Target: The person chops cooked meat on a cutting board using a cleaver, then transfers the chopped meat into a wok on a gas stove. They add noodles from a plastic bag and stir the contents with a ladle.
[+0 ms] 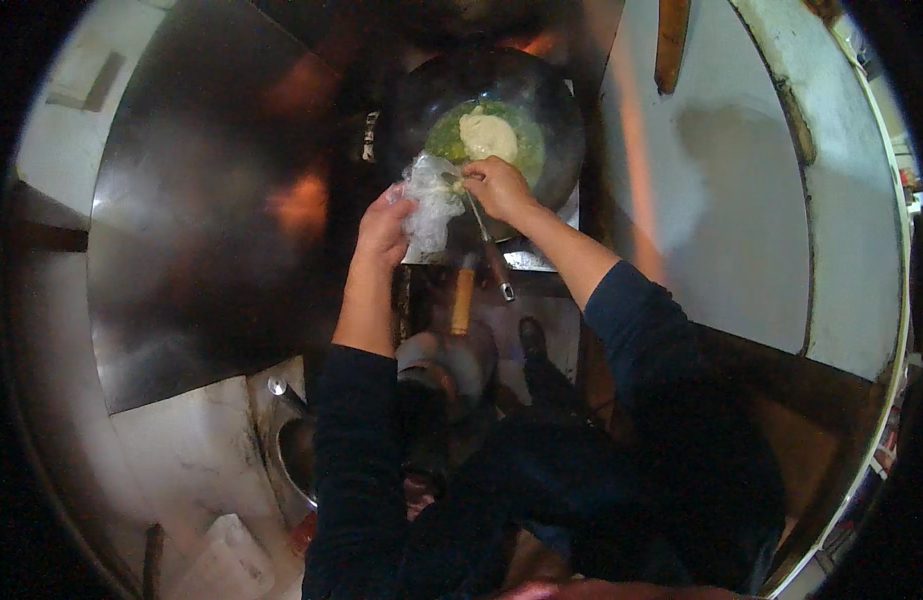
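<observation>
My left hand (385, 223) grips a clear plastic bag (431, 206) over the near left edge of a large dark wok (562, 135). The fingertips of my right hand (499, 187) pinch something small at the bag's opening; a bit of pale paste shows there. In the wok, a pale, thick lump of batter or paste (491, 137) lies in greenish-yellow liquid (446, 139). A utensil with a thin metal shaft and a dark handle (496, 262) runs from beneath my hands towards me. Its working end is hidden.
A wooden handle (463, 301) sticks out below the wok's near side. A dark metal panel (206, 225) stands at the left, a grey panel (739, 225) at the right. Round metal cookware (292, 457) is at the lower left. A shoe (532, 334) shows on the floor.
</observation>
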A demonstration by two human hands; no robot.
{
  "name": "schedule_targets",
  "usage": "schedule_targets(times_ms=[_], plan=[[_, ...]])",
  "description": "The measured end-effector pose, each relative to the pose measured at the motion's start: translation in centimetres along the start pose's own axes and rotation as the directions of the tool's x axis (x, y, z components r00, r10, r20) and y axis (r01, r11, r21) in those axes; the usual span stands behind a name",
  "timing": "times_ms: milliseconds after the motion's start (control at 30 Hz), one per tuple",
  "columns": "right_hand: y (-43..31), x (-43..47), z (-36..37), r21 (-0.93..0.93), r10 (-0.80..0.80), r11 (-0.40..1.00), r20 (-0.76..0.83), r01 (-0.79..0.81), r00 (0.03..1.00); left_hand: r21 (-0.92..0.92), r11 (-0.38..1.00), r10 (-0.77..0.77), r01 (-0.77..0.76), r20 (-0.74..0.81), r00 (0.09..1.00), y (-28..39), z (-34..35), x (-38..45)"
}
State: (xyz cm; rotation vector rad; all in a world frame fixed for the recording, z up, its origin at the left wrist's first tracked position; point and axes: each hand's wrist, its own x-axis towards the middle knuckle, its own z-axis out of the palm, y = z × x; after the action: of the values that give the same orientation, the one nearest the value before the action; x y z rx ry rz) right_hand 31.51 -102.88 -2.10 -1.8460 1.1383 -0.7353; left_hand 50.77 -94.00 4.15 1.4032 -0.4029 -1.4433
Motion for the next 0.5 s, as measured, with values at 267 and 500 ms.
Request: schedule_targets(times_ms=[267,500], plan=[[-0.7,2.7,-0.4,0.058,-0.016,0.998,0.116,0.01,0.993,-0.178,0.983,-0.027,0.039,0.069,0.997,0.4,-1.1,1.2],[-0.9,5.6,-1.8,-0.188,0.378,0.915,0.082,-0.358,0.922,0.055,0.995,-0.083,0.089,-0.106,0.991,-1.5,-0.7,3.2]])
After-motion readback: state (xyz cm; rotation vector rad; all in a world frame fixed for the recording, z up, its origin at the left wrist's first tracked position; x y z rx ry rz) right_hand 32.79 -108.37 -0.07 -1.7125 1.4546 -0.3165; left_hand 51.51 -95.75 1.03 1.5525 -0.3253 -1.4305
